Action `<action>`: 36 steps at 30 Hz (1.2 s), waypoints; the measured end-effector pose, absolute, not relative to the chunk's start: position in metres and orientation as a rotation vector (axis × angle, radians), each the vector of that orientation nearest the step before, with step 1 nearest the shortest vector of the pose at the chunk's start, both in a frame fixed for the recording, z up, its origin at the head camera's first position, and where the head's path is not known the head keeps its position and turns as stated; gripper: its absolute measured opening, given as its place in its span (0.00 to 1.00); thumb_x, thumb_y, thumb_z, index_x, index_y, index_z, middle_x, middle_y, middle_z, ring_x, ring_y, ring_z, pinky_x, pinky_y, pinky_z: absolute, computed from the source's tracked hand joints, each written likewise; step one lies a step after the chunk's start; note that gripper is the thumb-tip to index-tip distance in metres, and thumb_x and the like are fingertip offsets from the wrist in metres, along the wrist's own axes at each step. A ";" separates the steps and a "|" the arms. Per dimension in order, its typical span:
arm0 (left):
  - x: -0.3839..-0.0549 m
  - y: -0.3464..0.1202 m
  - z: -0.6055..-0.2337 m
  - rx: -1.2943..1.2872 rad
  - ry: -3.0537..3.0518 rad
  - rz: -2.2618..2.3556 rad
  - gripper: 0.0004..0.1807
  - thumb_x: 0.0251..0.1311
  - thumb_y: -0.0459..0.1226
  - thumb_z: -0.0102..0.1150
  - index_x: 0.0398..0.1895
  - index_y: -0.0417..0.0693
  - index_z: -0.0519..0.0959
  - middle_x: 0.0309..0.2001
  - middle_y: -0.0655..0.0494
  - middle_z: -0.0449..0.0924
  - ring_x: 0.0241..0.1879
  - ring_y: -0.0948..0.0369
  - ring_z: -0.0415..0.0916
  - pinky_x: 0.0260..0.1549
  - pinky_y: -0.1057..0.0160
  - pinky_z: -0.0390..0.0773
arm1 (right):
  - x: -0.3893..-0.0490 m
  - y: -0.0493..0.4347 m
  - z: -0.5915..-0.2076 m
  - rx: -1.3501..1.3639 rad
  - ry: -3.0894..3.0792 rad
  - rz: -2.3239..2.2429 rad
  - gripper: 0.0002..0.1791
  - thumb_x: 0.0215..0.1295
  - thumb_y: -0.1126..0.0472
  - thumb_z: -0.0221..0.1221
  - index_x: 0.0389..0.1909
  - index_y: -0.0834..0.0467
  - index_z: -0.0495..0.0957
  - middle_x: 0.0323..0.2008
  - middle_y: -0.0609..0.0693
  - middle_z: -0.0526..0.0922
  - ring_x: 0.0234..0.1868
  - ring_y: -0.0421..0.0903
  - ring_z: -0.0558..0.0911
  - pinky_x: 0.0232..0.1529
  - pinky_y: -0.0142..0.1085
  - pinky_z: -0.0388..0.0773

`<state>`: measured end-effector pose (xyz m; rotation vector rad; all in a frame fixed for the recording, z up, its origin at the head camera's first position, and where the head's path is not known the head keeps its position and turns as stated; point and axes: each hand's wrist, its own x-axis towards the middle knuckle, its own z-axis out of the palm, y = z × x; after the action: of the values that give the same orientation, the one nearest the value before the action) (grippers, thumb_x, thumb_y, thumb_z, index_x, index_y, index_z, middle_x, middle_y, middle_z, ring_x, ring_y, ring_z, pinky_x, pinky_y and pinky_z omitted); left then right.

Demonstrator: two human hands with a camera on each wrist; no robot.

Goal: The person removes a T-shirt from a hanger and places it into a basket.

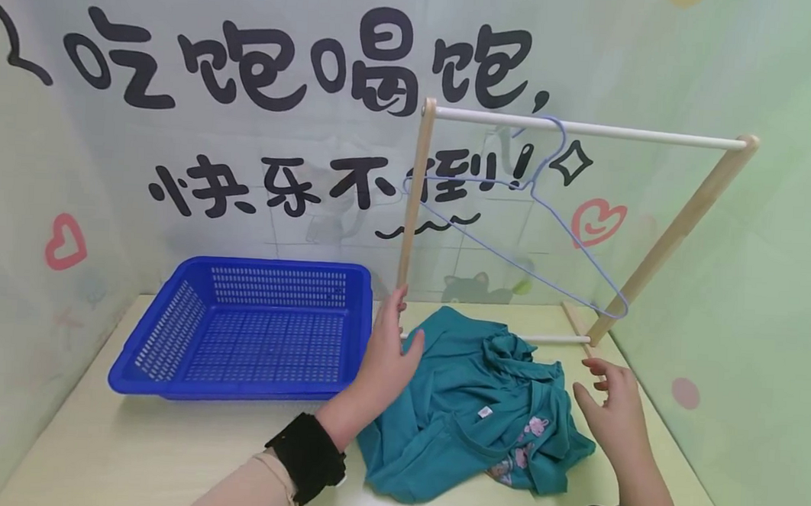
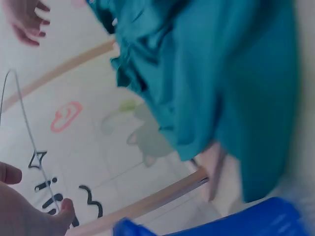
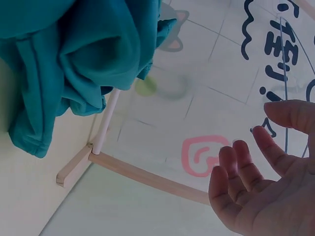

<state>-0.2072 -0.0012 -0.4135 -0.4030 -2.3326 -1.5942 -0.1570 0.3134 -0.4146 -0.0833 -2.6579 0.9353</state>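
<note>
A crumpled teal garment (image 1: 453, 385) with pink floral print and a small white label lies on the table. At its left side, my left hand (image 1: 389, 355) is raised with fingers extended, overlapping the rack's left post in the head view. My right hand (image 1: 614, 409) hovers at the garment's right, its fingers loosely bent and holding nothing, as the right wrist view also shows. Behind the garment stands a wooden rack with a white top bar (image 1: 632, 133). From that bar hangs a blue wire hanger (image 1: 571, 235), with nothing on it.
A blue perforated plastic basket (image 1: 356, 334) stands to the left on the pale table (image 1: 182, 448). The rack's right post (image 1: 675, 236) leans outward in view, and a low white bar (image 1: 555, 339) joins the posts behind the garment. A printed sheet (image 1: 315, 137) covers the walls.
</note>
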 end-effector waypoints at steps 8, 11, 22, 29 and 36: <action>-0.166 -0.012 -0.458 -0.587 -2.760 -1.330 0.37 0.66 0.41 0.53 0.74 0.51 0.48 0.73 0.48 0.50 0.72 0.47 0.48 0.66 0.44 0.58 | -0.152 0.318 -0.430 -0.053 -2.833 0.971 0.27 0.67 0.60 0.55 0.63 0.67 0.62 0.58 0.69 0.63 0.52 0.66 0.70 0.47 0.57 0.73; -0.157 -0.017 -0.468 -0.635 -2.942 -1.316 0.42 0.63 0.43 0.58 0.75 0.50 0.47 0.74 0.42 0.44 0.72 0.40 0.43 0.64 0.37 0.57 | -0.152 0.319 -0.437 -0.035 -2.938 0.996 0.32 0.68 0.55 0.55 0.66 0.68 0.57 0.61 0.72 0.59 0.55 0.70 0.68 0.50 0.61 0.71; -0.150 -0.018 -0.493 -0.532 -3.160 -1.342 0.53 0.51 0.48 0.69 0.74 0.46 0.47 0.73 0.34 0.39 0.70 0.34 0.41 0.61 0.34 0.58 | -0.160 0.301 -0.469 -0.083 -3.215 1.152 0.45 0.69 0.44 0.51 0.71 0.69 0.43 0.68 0.77 0.42 0.68 0.76 0.44 0.63 0.69 0.50; -0.157 -0.017 -0.504 -0.462 -3.161 -1.268 0.52 0.49 0.47 0.70 0.73 0.43 0.51 0.72 0.33 0.45 0.68 0.35 0.47 0.61 0.36 0.60 | -0.165 0.288 -0.484 -0.106 -3.274 1.094 0.46 0.68 0.40 0.49 0.71 0.68 0.46 0.67 0.80 0.45 0.67 0.76 0.46 0.60 0.70 0.54; -0.160 -0.016 -0.499 -0.484 -3.174 -1.223 0.52 0.49 0.45 0.71 0.72 0.39 0.51 0.71 0.32 0.47 0.68 0.35 0.49 0.60 0.37 0.62 | -0.166 0.280 -0.481 -0.072 -3.256 1.142 0.44 0.68 0.41 0.50 0.70 0.70 0.48 0.67 0.78 0.50 0.68 0.74 0.49 0.61 0.67 0.56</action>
<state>-0.1596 -0.0164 -0.4995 -0.4839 -3.1737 -1.2230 -0.1661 0.2797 -0.4811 -0.0723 -3.2556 1.1416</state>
